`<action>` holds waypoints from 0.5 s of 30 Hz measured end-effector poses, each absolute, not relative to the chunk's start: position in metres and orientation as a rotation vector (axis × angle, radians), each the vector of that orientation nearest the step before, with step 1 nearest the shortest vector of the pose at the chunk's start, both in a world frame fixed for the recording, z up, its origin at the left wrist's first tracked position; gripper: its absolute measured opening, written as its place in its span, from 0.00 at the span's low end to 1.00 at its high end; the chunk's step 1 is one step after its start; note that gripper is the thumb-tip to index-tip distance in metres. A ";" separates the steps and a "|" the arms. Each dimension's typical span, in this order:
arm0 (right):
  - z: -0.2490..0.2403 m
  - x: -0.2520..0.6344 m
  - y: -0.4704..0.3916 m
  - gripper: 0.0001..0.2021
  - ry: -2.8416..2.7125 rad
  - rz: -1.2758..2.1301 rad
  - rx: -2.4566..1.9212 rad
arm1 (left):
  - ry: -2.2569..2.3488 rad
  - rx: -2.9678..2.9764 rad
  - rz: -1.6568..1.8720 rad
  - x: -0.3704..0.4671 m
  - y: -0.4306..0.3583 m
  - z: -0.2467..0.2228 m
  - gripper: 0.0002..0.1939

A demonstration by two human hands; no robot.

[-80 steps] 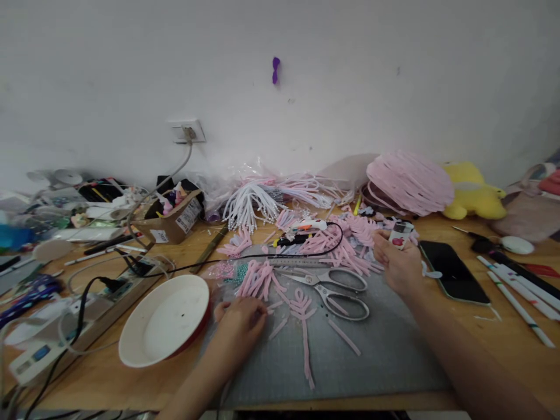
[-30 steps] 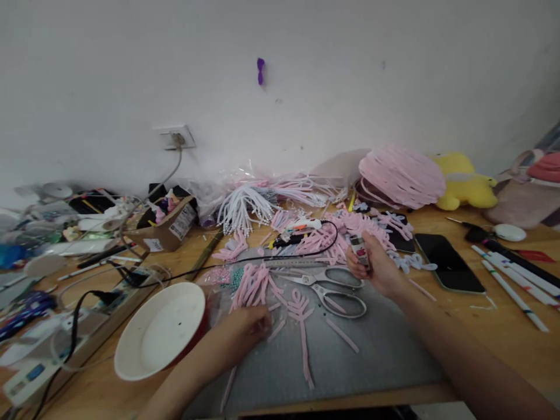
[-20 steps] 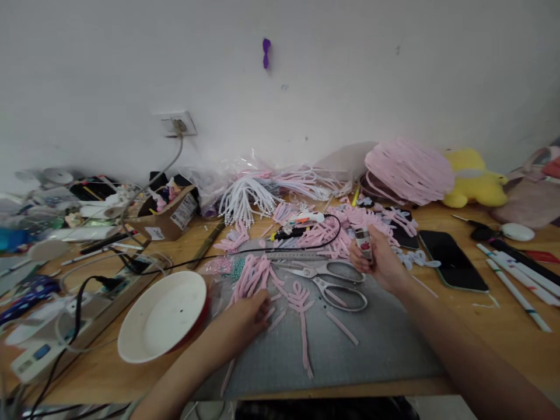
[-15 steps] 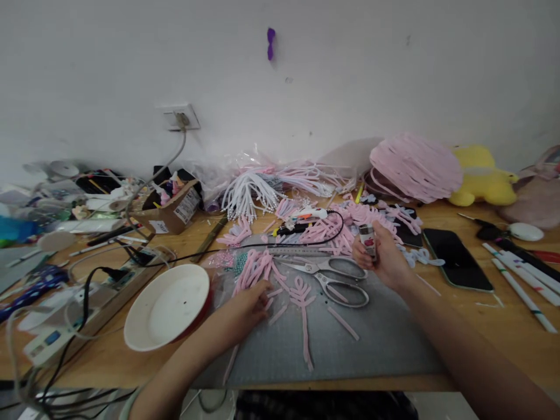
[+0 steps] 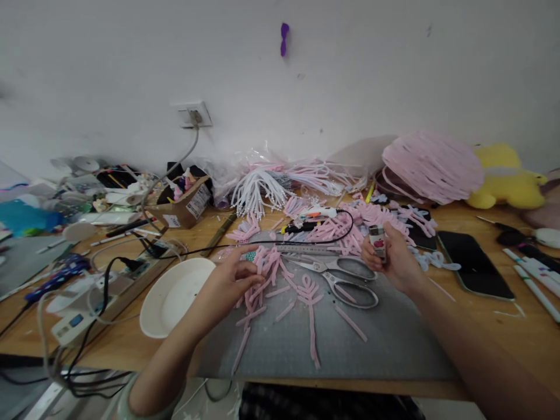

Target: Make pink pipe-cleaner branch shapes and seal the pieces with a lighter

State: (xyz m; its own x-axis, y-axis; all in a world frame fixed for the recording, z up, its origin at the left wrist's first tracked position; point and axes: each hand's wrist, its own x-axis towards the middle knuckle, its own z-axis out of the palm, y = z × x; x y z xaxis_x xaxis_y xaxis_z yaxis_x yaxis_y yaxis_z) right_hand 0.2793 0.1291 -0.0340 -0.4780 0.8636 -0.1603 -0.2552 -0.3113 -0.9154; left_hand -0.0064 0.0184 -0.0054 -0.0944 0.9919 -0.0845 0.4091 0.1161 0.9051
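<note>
My left hand [image 5: 234, 277] is at a loose bundle of short pink pipe cleaners [image 5: 270, 261], with thumb and fingers curved and a little apart at its edge. In my right hand [image 5: 396, 262] a lighter [image 5: 377, 242] with a red print is held upright above the grey cutting mat [image 5: 350, 361]. Between the hands lies a pink pipe cleaner sprig [image 5: 311, 326], looped at the top with short side branches. Scissors [image 5: 332, 271] rest half open beyond it, and a cut pink piece [image 5: 351, 324] lies to its right.
A white bowl [image 5: 175, 303] stands left of the mat, beside a power strip [image 5: 83, 318] with cables. A metal ruler [image 5: 306, 249], white stems [image 5: 258, 189] and a pink pile [image 5: 350, 224] lie behind. At right are a phone [image 5: 475, 265] and white pens [image 5: 538, 291].
My left hand has moved up and left onto the pink bundle, and several pieces there lie differently. The right hand still holds the lighter. The whole view has shifted slightly.
</note>
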 end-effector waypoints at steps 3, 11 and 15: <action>-0.034 0.280 0.129 0.27 -1.142 1.885 -0.898 | 1.643 1.460 0.801 -0.003 0.016 -0.009 0.17; -0.037 0.278 0.129 0.26 -1.178 1.894 -0.897 | 1.625 1.594 0.557 0.011 0.012 -0.023 0.04; -0.040 0.278 0.129 0.27 -1.212 1.886 -0.911 | 1.549 1.572 0.653 0.012 0.016 -0.029 0.04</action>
State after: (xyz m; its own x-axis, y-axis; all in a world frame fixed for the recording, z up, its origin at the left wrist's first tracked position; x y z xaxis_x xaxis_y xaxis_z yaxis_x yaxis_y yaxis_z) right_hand 0.2781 0.1289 -0.0396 -0.5022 0.8451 -0.1831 -0.1848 -0.3117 -0.9320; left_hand 0.0118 0.0159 -0.0292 0.1100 0.9778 -0.1782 0.5552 0.0882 0.8270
